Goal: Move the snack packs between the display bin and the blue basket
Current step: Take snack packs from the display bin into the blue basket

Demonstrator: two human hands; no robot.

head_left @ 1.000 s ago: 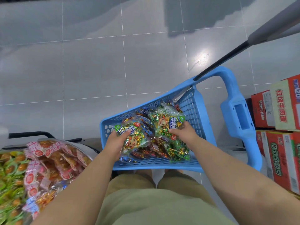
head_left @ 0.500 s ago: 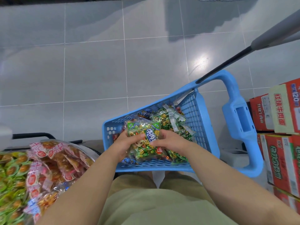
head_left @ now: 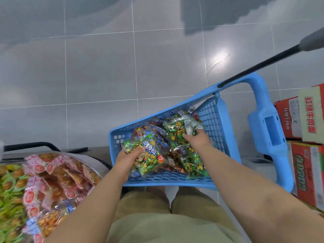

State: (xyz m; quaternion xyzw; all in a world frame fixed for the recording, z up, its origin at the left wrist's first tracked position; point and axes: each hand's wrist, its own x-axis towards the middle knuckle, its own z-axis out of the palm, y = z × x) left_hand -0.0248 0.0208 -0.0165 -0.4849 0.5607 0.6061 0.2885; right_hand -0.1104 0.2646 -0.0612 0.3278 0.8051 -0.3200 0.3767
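The blue basket (head_left: 168,180) stands on the floor in front of my knees, holding several green and red snack packs. My left hand (head_left: 126,158) grips a green snack pack (head_left: 149,156) at the basket's near left. My right hand (head_left: 198,140) reaches further in and takes hold of another green snack pack (head_left: 177,130) near the basket's far right wall. The display bin (head_left: 94,159) at the lower left is heaped with pink-wrapped packs (head_left: 52,176) and green ones (head_left: 8,190).
The basket's tall blue handle (head_left: 268,130) and its black pull rod (head_left: 259,65) rise on the right. Red cartons (head_left: 306,155) are stacked at the right edge. Grey tiled floor (head_left: 98,67) stretches ahead. My legs in khaki shorts (head_left: 157,223) fill the bottom.
Both hands held one green pack together half a second ago. Now my left hand keeps it alone, and my right hand has moved right and forward onto another green pack.
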